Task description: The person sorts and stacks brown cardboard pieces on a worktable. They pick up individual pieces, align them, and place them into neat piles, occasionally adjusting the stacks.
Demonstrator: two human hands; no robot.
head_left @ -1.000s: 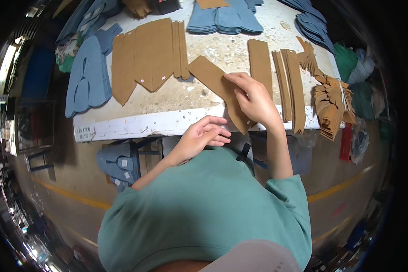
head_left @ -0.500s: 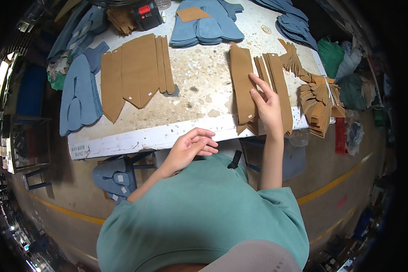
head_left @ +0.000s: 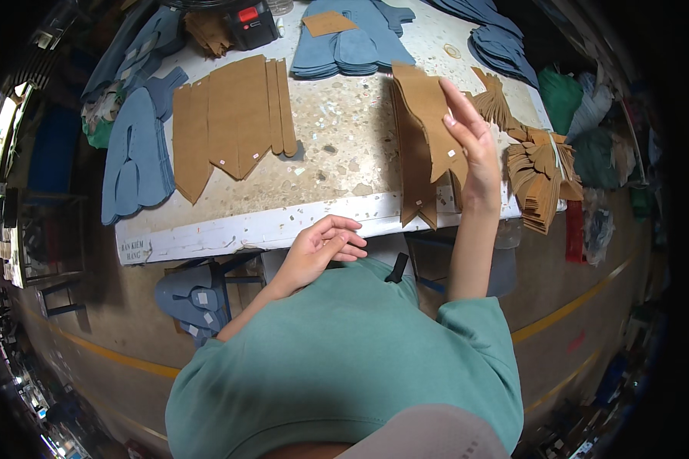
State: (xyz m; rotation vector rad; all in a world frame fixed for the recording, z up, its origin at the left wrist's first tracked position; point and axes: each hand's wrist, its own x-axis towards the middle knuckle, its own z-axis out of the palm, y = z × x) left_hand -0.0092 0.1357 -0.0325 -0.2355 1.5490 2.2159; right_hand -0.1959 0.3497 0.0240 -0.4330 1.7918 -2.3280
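Observation:
My right hand (head_left: 473, 141) is over the right side of the table, its thumb and fingers at the edge of a brown cut piece (head_left: 425, 99) with a notched end. That piece is raised and bent, tilted off the stack below. Under it lies another brown notched strip (head_left: 416, 183) bearing a small white sticker. My left hand (head_left: 325, 249) rests before the table's front edge, palm inward, fingers loosely bent and apart, holding nothing. To the left, brown pieces (head_left: 237, 115) with pointed ends lie side by side, some with small white stickers.
Blue-grey cut pieces lie in stacks at the left (head_left: 136, 161), the back (head_left: 352, 46) and the far right (head_left: 501, 50). A tied bundle of brown pieces (head_left: 534, 172) hangs over the right edge. A black device with a red button (head_left: 251, 23) stands at the back.
My right hand has moved slightly right, and the top brown piece has lifted and tilted, its notched end swinging up and right. My left hand has stayed in place.

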